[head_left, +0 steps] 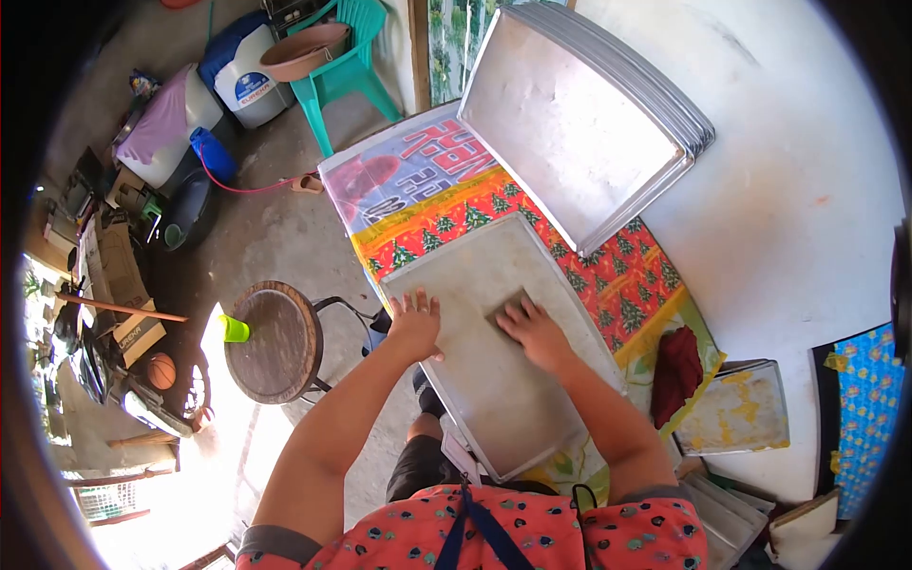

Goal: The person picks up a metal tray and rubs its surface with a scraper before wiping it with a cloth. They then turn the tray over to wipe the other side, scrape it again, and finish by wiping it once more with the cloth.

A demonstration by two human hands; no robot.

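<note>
A flat metal baking tray (456,380) lies in front of me on the covered table. My left hand (415,326) rests flat on its left side, fingers spread and holding nothing. Near the middle of the tray, my right hand (530,334) presses a grey-brown scouring pad (501,306) against the metal, its fingers over the pad. Part of the pad is hidden under those fingers. Behind, a tall stack of similar baking trays (579,123) leans tilted against the wall.
A dark red cloth (676,375) lies at the table's right corner, beside a yellow-stained tray (736,408) below. To the left stand a round wooden stool (274,347) with a green cup (235,329) and a green plastic chair (351,76) holding a brown basin (306,52).
</note>
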